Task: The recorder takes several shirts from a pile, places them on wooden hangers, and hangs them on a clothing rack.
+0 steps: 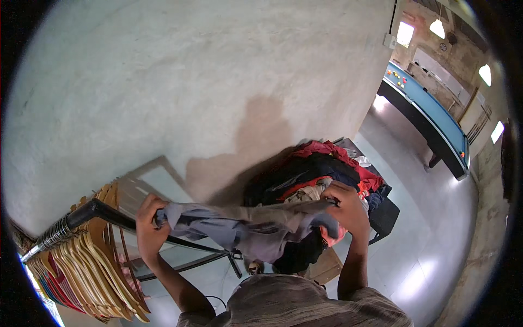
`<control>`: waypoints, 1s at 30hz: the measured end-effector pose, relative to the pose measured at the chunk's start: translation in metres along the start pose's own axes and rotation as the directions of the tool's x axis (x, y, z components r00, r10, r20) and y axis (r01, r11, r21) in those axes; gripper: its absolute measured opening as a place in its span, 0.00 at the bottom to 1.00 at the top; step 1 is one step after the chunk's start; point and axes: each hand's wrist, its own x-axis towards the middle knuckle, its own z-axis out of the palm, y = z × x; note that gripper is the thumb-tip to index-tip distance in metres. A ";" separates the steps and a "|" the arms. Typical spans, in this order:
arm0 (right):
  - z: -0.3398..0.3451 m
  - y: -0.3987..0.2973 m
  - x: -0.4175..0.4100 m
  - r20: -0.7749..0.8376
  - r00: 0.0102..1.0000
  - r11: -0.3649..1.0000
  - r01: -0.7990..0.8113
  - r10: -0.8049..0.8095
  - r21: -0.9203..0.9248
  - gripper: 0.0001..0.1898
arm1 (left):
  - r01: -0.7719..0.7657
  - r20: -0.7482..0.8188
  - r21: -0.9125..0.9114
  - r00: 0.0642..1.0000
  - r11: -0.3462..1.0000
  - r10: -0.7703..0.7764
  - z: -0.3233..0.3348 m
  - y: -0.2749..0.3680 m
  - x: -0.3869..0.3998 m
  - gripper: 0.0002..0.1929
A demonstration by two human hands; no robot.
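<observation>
A grey garment (261, 225) is stretched between my two hands at about chest height. My left hand (153, 225) grips its left end, near the black bar of a clothes rack (114, 214). The other end is bunched in my right hand (347, 208), in front of a heap of clothes (318, 167) in black, red and beige. Which part of the garment each hand holds cannot be told. Many wooden hangers (90, 274) hang on the rack at the left, some with red, teal and striped garments among them.
A plain plastered wall (163, 81) rises directly ahead. The clothes heap lies on a dark support (386, 216), with a brown box or board (325, 265) below. A pool table (425, 102) with balls stands farther off at the right. The rack's black lower bars reach towards my feet.
</observation>
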 end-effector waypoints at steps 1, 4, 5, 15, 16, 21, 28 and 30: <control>0.000 0.003 -0.001 0.009 0.997 0.994 0.072 -0.073 0.079 0.11 | -0.019 -0.075 0.018 0.997 1.000 0.021 -0.002 0.000 -0.001 0.17; -0.013 0.002 -0.014 0.101 0.994 0.977 0.011 -0.033 0.211 0.12 | -0.061 -0.142 -0.051 0.988 0.997 0.053 -0.006 -0.009 -0.003 0.18; -0.021 0.001 -0.020 0.197 0.978 0.958 -0.124 0.073 0.259 0.15 | -0.072 -0.160 -0.047 0.985 0.996 0.064 -0.008 -0.008 -0.002 0.19; -0.106 0.031 -0.067 0.352 0.895 0.890 0.098 -0.274 0.445 0.07 | 0.071 0.099 -0.372 0.994 0.925 -0.036 0.009 -0.047 -0.001 0.10; -0.114 0.030 -0.058 0.332 0.941 0.963 -0.027 -0.066 0.270 0.06 | 0.063 0.109 -0.178 0.993 0.982 -0.044 0.029 -0.044 0.020 0.10; -0.085 0.148 0.008 -0.191 0.893 0.864 -0.445 0.408 -0.234 0.07 | 0.133 0.308 -0.219 0.950 0.967 -0.061 0.199 -0.022 0.131 0.09; 0.108 0.258 -0.004 -0.233 0.865 0.690 -0.496 0.444 -0.527 0.33 | -0.287 0.605 -0.001 0.763 0.958 0.229 0.408 -0.105 0.051 0.31; 0.135 0.272 -0.052 -0.123 0.795 0.693 -0.583 0.593 -0.425 0.38 | -0.105 0.845 0.030 0.534 0.994 0.030 0.425 -0.069 0.003 0.31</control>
